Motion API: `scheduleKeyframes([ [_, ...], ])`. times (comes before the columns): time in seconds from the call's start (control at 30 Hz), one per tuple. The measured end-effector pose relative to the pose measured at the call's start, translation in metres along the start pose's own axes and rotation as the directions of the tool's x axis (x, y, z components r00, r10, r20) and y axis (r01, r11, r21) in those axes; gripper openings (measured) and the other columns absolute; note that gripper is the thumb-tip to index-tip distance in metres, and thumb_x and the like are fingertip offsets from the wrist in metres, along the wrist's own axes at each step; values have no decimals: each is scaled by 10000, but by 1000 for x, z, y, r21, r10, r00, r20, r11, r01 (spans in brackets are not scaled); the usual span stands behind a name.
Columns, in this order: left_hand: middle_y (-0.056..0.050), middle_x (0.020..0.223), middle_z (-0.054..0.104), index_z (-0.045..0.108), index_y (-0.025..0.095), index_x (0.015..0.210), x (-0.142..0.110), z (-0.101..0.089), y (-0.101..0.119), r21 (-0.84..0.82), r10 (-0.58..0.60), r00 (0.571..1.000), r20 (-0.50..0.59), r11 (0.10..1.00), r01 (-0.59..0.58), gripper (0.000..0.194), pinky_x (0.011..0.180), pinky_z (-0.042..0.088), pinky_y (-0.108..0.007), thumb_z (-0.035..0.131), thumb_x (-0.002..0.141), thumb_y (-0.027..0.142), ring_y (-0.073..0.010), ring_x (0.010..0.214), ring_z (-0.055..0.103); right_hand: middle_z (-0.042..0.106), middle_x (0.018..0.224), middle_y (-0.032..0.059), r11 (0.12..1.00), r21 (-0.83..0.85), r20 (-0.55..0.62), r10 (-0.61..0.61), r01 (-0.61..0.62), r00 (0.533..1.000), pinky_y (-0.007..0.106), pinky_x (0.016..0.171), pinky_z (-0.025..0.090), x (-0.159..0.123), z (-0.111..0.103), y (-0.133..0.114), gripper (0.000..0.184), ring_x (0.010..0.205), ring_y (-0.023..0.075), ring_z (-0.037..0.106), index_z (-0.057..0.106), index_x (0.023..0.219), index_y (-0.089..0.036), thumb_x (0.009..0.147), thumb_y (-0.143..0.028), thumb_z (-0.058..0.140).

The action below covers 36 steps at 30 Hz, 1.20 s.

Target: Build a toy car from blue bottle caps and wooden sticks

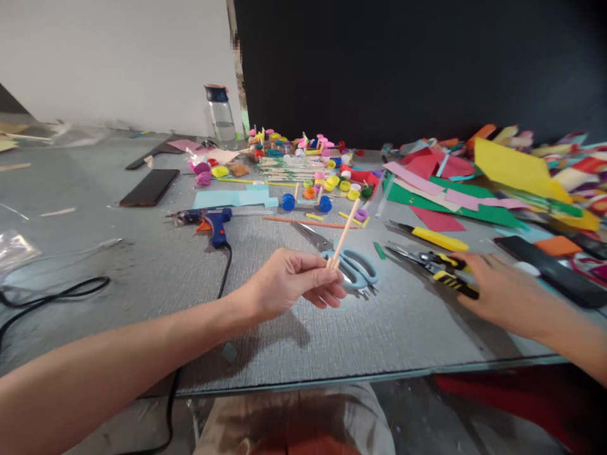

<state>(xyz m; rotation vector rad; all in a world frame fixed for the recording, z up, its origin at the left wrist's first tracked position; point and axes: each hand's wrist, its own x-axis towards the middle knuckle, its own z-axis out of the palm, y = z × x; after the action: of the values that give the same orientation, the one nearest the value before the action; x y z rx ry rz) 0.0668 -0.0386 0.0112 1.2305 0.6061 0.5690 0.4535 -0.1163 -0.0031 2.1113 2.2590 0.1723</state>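
My left hand is closed, pinching a thin wooden stick that points up and away, with a short piece of stick beside it. Just beyond those fingers lie scissors with light blue handles, partly hidden by the hand. At the right, my right hand is closed around the black and yellow handles of pliers, whose jaws point left. A yellow utility knife lies just behind the pliers. Near the middle stand two blue bottle caps joined by a stick.
A blue glue gun lies left of centre, its black cord running over the front edge. Behind are coloured caps, light blue paper, a dark phone-like slab and a water bottle. Coloured paper is heaped at right.
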Motion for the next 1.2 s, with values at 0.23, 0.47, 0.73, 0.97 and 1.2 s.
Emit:
scheduleKeyframes([
  [0.23,-56,786,786,749,111,845,-3,6,2,28,-45,999,21,999,44,187,616,587,-197,707,875,291,-124,655,741,508,1520,121,941,316,69,-152,123,986,475,1041,518,-14,-31,-62,676,1334,368,543,343,1514,-262,887,-398,557],
  [0.47,-42,772,777,740,112,815,-6,8,3,-7,-107,993,55,994,108,169,581,560,-166,706,877,265,-96,597,719,541,1501,38,878,454,139,-239,152,961,545,1046,530,-1,-38,-88,709,1315,385,560,396,1510,-340,853,-436,645],
  [0.73,-51,779,778,736,115,814,-6,9,4,4,-124,990,70,992,124,156,581,566,-188,707,867,258,-104,582,709,595,1446,61,833,524,119,-280,179,953,517,968,592,2,-42,-90,627,1250,378,615,467,1468,-336,874,-468,618],
  [0.97,-33,764,772,730,119,812,-7,9,4,13,-137,988,78,991,136,145,578,569,-178,683,887,234,-89,569,697,589,1455,72,801,574,105,-278,170,955,516,957,600,0,-44,-91,614,1251,385,614,496,1455,-312,881,-499,607],
  [1.2,-41,775,774,733,122,801,-6,9,4,25,-151,985,77,988,150,162,576,559,-175,684,891,248,-90,571,693,573,1473,81,814,555,117,-281,172,952,507,963,597,2,-44,-92,629,1258,385,610,488,1466,-290,881,-489,606],
])
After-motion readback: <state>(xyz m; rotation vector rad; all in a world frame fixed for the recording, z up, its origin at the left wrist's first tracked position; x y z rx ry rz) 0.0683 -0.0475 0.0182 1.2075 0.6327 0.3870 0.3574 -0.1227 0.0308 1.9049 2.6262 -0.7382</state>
